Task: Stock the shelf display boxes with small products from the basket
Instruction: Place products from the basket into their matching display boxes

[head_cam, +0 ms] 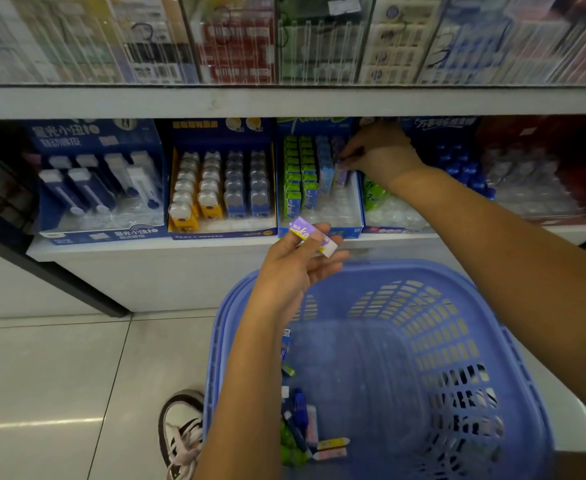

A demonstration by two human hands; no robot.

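- White laminate shelf [146, 249] carries a row of printed cardboard display boxes. Most look well filled, though bare clear slots show at several fronts.
- The blue slotted plastic basket [492, 306] stands on the tiled floor below the shelf. It is mostly bare inside, apart from a small heap of loose sleeved erasers [305, 431] in its near left corner.
- In the blue cardboard display box [352, 232] above the basket, two green rows run almost to the front. The blue and purple rows stop partway, with unfilled clear slots ahead of them.
- The right hand [378, 150] reaches into that box. Its fingertips pinch a small purple-sleeved eraser [340, 171] at the front of the purple row.
- The left hand [295, 268] hovers between the basket and the box front. Its fingers are curled round a second purple-and-white eraser [310, 233].
- By my reading the stocking is well advanced but unfinished. Two erasers are in hand, a handful lie in the basket, and the purple and blue rows have room.
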